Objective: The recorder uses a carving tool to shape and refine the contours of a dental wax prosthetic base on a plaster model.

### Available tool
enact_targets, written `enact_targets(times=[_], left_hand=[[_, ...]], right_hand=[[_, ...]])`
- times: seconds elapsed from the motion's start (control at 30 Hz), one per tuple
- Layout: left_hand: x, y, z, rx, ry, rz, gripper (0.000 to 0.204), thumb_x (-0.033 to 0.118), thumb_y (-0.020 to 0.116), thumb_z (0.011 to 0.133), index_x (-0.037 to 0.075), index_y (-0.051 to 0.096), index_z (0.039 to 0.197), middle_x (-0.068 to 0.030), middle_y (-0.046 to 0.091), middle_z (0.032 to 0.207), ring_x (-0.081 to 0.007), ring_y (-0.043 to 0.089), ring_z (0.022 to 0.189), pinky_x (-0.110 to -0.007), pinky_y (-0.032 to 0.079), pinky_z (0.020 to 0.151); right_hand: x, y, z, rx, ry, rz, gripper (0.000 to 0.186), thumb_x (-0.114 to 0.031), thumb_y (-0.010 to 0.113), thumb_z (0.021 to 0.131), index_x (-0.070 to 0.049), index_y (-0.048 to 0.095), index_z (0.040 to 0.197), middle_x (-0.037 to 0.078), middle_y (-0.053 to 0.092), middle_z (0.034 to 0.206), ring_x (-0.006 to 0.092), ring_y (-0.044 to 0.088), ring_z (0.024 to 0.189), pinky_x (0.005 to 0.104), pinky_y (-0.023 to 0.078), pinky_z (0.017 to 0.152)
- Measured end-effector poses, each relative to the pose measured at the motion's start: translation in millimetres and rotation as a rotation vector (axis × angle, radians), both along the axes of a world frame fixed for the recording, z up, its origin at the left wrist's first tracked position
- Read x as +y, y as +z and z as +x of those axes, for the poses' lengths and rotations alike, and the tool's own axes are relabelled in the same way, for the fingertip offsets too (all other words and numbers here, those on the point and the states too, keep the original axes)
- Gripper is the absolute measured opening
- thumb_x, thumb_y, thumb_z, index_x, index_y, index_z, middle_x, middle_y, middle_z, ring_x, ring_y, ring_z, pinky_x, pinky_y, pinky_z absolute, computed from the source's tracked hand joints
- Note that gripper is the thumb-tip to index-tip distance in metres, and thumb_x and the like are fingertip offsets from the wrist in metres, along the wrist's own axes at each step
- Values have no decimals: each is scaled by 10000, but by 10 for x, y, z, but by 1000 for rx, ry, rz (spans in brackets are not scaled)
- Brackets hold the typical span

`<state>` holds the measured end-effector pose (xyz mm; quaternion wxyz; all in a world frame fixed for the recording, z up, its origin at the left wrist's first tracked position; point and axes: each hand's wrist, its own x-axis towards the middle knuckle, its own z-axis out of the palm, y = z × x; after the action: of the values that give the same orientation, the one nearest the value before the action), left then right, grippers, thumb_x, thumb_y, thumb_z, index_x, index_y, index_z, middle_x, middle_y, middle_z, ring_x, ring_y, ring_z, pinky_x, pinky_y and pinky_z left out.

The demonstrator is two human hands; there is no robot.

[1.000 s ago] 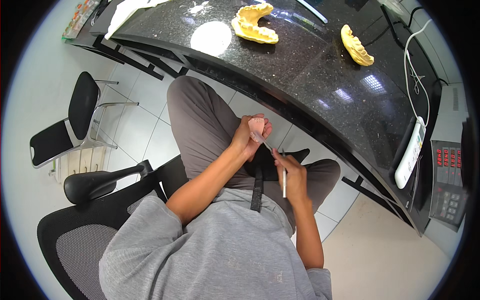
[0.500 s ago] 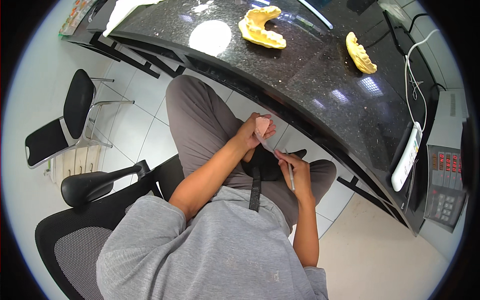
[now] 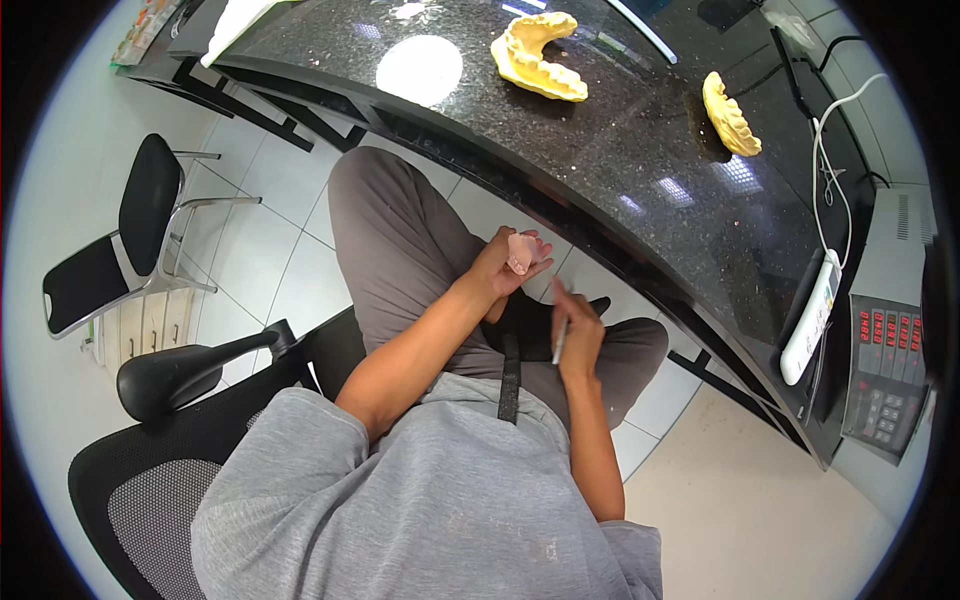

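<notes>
Over my lap, my left hand [image 3: 497, 268] is turned palm up with its fingers curled around a small pink piece [image 3: 521, 254], which looks like dental wax or a denture base. Part of that piece is hidden by the fingers. To its right, apart from it, my right hand [image 3: 578, 338] grips a slim, silvery, pen-like hand tool [image 3: 560, 340]. The tool's working end is smeared by motion. Beyond my hands, on the dark bench, lie a yellow horseshoe-shaped dental cast [image 3: 540, 76] and a smaller yellow cast [image 3: 730, 118] with tooth shapes.
The edge of the black stone bench [image 3: 620, 150] curves past my knees. Along its right side are a white power strip [image 3: 812, 320] with a cable and a grey control box [image 3: 885, 370] with red digits. A black chair [image 3: 150, 210] stands at the left.
My right hand has drawn back slightly from the left, and the tool has come away from the pink piece. The pink piece sits at a different tilt. The view has shifted slightly.
</notes>
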<state>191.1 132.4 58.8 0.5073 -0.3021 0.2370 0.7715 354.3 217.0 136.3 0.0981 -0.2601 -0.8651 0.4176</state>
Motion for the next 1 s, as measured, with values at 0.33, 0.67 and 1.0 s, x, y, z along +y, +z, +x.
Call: enact_targets(times=[0.33, 0.67, 1.0], left_hand=[[-11, -179, 71, 121, -67, -18, 362, 298, 417, 997, -6, 544, 1147, -180, 608, 1100, -363, 616, 1051, -501, 498, 979], [-73, 146, 235, 239, -150, 23, 471, 353, 399, 972, -30, 536, 1209, -176, 623, 1030, -298, 627, 981, -458, 512, 934], [-324, 1694, 471, 574, -578, 72, 465, 271, 418, 964, 11, 439, 1350, -108, 543, 1223, -188, 547, 1077, -317, 464, 889]], right_hand=[[0, 11, 35, 103, -71, 66, 380, 44, 554, 865, -90, 678, 1199, 89, 602, 730, 199, 594, 595, 314, 480, 579], [19, 1894, 531, 361, 201, 245, 319, 47, 602, 834, -90, 726, 1094, 40, 657, 774, 166, 610, 593, 308, 505, 572], [1216, 2687, -345, 301, -297, 626, 197, 13, 645, 841, -21, 690, 1030, 115, 631, 830, 207, 619, 693, 297, 481, 638]])
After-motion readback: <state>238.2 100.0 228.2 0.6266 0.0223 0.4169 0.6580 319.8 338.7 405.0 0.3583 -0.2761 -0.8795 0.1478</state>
